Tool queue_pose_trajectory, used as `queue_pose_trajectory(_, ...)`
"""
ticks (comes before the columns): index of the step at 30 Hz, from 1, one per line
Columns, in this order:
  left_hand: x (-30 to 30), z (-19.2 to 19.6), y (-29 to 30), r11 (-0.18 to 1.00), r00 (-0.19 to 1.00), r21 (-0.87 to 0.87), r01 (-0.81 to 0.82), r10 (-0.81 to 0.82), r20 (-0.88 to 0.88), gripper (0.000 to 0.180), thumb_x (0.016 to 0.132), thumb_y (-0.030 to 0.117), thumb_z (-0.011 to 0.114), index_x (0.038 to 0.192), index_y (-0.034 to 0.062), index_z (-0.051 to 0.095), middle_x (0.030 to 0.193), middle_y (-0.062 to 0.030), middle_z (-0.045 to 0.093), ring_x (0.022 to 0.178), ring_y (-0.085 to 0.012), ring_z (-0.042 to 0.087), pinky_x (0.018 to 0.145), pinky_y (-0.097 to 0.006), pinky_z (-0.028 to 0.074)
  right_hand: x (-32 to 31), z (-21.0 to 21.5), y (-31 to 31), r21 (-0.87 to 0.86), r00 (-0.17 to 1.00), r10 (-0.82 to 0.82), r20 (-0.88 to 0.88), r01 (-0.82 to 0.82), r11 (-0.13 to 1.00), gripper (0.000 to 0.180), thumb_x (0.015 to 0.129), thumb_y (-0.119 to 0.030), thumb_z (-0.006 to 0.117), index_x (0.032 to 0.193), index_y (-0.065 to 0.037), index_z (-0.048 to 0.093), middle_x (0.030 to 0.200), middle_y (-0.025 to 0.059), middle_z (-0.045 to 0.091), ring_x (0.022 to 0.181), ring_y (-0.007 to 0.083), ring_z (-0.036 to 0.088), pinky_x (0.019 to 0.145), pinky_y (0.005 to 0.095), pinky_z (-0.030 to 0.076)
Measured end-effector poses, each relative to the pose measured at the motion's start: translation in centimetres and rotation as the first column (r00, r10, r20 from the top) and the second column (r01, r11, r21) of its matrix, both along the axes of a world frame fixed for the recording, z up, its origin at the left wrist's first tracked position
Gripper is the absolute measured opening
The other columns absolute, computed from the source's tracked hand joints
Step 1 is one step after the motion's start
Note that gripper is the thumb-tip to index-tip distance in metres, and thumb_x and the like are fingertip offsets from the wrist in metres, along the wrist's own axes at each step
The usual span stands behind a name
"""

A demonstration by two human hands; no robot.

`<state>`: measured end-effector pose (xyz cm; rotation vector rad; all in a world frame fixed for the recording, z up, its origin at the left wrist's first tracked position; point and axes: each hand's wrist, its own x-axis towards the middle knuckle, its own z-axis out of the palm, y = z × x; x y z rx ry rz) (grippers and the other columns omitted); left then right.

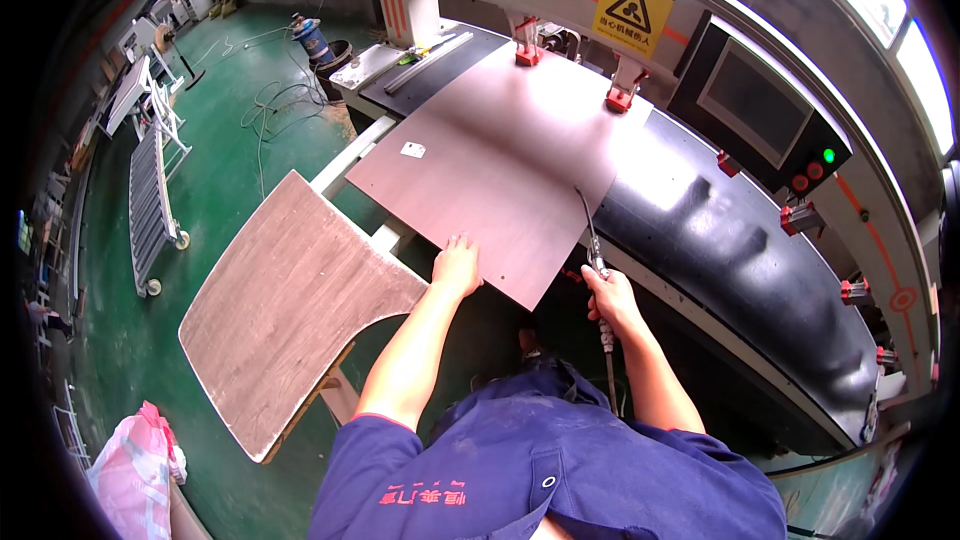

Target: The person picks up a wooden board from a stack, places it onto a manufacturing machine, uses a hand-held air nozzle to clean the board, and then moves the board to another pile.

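At the moment of inspection a rectangular brown panel (500,155) lay flat on the machine tabletop (740,240), its far edge up against the two red stops (620,98) beneath the machine's upper beam and its near corner overhanging the front edge toward the person. The left hand (458,266) rested palm down, fingers spread, on the panel's near edge; its grip was flat and open and enclosed nothing. The right hand (610,298) was closed in a full grip round the handle of an air blow gun (597,258), whose thin nozzle reached forward to the panel's right-hand edge, with the hose running down past the forearm.

Judged from how things lay, the panel was already loaded and seated against the stops, and the step in hand appeared to be blowing the panel or tabletop clean. Whether air was flowing could not be told. No holes or cuts could be made out on the panel's visible face, so the machining seemed not yet done. A small white label (413,149) sat near the panel's left edge. A second, curved-edged board (290,305) rested on a stand to the left, apart from the machine. A green lamp (828,155) was lit beside the screen (757,100) on the control panel.
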<state>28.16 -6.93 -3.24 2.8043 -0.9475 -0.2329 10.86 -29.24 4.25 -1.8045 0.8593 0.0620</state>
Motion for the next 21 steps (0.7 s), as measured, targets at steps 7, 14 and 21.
queue_pose_trajectory(7,0.1,0.0,-0.1,0.998,0.998,0.054,-0.022,0.025,-0.052,0.074,0.066,0.023,0.081,0.129,0.0075,0.046,0.145,-0.0182,0.034,0.133,-0.0341,0.035,0.104,-0.041,0.039,-0.2,0.9,0.3,0.054,1.0,-0.007,-0.025,0.008,0.999,0.045,0.09,-0.041,0.056,0.071,-0.002,0.052,0.056,0.0069,0.056,0.046,0.0174,0.058,0.042,0.0314,0.046)
queue_pose_trajectory(14,-0.1,-0.2,-0.1,1.0,1.0,-0.023,-0.014,0.014,-0.01,0.068,0.062,0.021,0.082,0.121,0.0047,0.052,0.139,-0.0188,0.041,0.13,-0.0346,0.038,0.1,-0.043,0.042,0.2,-0.2,0.2,0.034,1.0,0.01,-0.01,-0.01,0.999,0.044,0.09,-0.04,0.057,0.067,-0.002,0.051,0.055,0.0068,0.055,0.045,0.0172,0.056,0.043,0.0312,0.046)
queue_pose_trajectory(21,-0.1,-0.6,0.0,0.999,1.0,-0.03,-0.016,0.016,-0.002,0.068,0.062,0.02,0.082,0.12,0.0053,0.052,0.138,-0.0184,0.041,0.129,-0.0345,0.039,0.099,-0.043,0.043,0.0,-0.1,0.2,0.078,1.0,-0.021,0.002,0.021,0.997,0.043,0.09,-0.039,0.058,0.068,-0.003,0.049,0.054,0.0056,0.052,0.042,0.0163,0.052,0.042,0.0309,0.044)
